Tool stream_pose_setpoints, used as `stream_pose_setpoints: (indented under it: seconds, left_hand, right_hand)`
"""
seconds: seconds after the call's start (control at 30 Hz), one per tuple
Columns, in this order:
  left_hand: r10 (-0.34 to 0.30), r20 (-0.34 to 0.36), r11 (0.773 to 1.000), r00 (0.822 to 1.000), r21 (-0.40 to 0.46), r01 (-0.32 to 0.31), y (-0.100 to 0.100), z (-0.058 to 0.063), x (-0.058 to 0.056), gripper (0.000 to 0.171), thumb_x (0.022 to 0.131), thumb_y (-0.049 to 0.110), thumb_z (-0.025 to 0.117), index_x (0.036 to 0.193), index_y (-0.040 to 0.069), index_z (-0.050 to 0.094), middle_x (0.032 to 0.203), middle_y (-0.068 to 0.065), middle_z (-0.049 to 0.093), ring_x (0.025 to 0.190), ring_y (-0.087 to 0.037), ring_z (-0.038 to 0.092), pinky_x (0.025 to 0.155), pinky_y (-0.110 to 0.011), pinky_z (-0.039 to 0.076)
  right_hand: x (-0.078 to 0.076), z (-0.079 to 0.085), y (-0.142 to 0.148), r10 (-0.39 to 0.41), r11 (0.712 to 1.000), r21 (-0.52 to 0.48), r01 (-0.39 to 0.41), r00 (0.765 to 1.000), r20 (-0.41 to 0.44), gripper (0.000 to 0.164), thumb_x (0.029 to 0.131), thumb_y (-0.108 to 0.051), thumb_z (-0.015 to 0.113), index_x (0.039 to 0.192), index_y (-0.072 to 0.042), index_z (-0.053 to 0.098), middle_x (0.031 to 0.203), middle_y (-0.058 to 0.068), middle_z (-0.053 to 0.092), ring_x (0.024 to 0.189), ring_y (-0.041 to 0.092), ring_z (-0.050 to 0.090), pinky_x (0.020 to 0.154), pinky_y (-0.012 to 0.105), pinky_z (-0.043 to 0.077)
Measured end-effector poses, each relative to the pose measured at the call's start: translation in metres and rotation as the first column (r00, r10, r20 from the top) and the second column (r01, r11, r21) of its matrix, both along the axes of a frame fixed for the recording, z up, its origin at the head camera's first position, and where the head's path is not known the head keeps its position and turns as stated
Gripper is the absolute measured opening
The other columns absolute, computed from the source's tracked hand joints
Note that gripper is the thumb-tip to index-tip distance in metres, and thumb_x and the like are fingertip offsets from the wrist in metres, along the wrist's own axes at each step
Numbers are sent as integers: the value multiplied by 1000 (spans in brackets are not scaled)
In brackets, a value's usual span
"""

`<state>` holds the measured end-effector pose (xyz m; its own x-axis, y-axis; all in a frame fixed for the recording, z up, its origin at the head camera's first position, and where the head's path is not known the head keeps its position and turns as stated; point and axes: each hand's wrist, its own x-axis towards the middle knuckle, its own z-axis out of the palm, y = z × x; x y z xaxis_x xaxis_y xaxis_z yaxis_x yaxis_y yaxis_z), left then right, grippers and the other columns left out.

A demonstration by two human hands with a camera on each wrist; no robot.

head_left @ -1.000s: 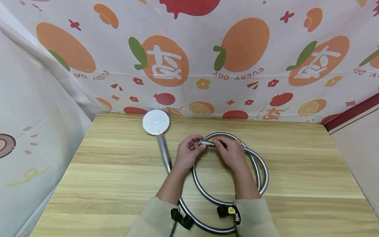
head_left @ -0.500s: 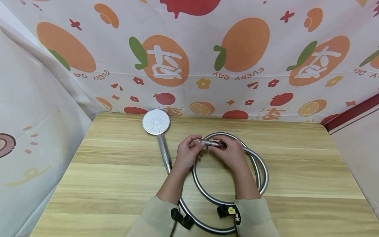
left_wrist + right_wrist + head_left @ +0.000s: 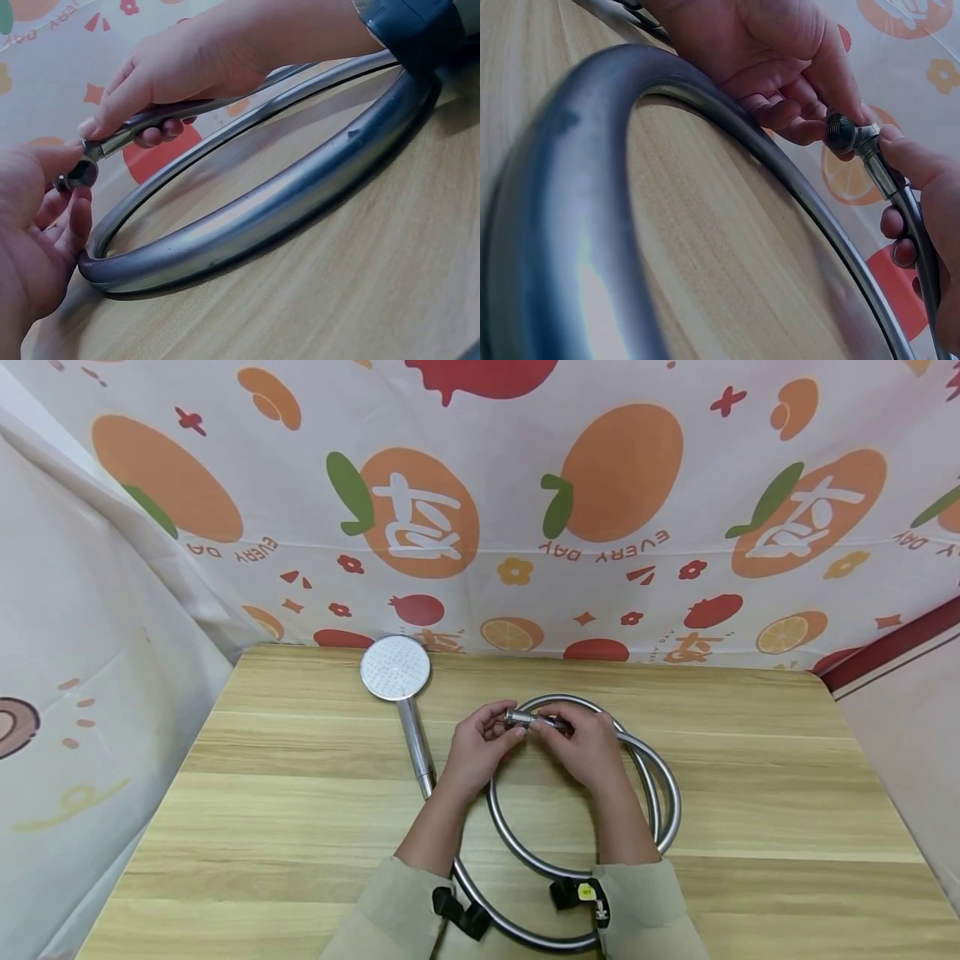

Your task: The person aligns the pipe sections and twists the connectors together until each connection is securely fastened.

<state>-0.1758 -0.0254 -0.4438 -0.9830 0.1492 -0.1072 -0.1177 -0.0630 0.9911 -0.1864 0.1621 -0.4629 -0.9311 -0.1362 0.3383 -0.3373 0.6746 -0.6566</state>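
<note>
At the middle of the table, both hands meet at one end of a shower hose. My left hand pinches a small shiny metal fitting with a threaded open mouth, between thumb and fingertips. My right hand grips the hose end just behind its metal nut, with the thumb tip right at the fitting. In the left wrist view, the fitting's round mouth shows beside the left fingertips. The hose lies coiled below the hands and runs to a round shower head, whose handle points toward the left forearm.
The wooden table reaches back to a hanging cloth printed with fruit. Another pale cloth hangs at the left. Black wrist cameras sit at both cuffs, over the coiled hose.
The right thumb and fingers have shifted along the hose end, and the fitting has turned slightly between the left fingers. The shower head and coil stay put.
</note>
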Motion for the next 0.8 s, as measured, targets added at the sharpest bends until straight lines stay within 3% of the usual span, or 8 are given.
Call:
stream_pose_setpoints:
  seconds: [0.3, 0.47, 0.6, 0.8]
  left_hand:
    - [1, 13, 1000, 1000, -1, -1, 0, 2, 1, 43, 89, 9, 72, 128, -4, 59, 93, -4, 65, 73, -10, 58, 58, -23, 49]
    - [1, 15, 1000, 1000, -10, 0, 0, 3, 2, 40, 90, 12, 71, 125, -5, 61, 86, 0, 65, 71, -17, 56, 57, -24, 49]
    - [4, 21, 1000, 1000, 4, -4, 0, 1, 1, 39, 91, 13, 70, 125, -5, 61, 80, 3, 63, 69, -22, 55, 56, -24, 48]
    - [13, 39, 1000, 999, 17, -14, 0, 1, 1, 37, 93, 15, 69, 122, -5, 62, 71, 1, 59, 59, -19, 51, 54, -25, 49]
  right_hand:
    - [0, 0, 0, -9, 999, -31, 8, 999, -32, 20, 93, -36, 68, 99, -19, 76, 83, -6, 73, 71, 10, 61, 81, 37, 43]
    - [0, -1, 0, -22, 998, -59, 22, 1000, -16, 19, 95, -34, 66, 99, -19, 75, 78, -6, 70, 68, 10, 57, 67, 31, 48]
    - [-1, -2, 1, 7, 996, -84, -5, 1000, 17, 23, 88, -38, 73, 101, -18, 75, 80, -8, 70, 67, 9, 55, 63, 27, 46]
    - [1, -2, 1, 52, 991, -124, -46, 998, 40, 34, 79, -37, 82, 103, -15, 74, 84, -7, 72, 70, 8, 60, 64, 26, 50]
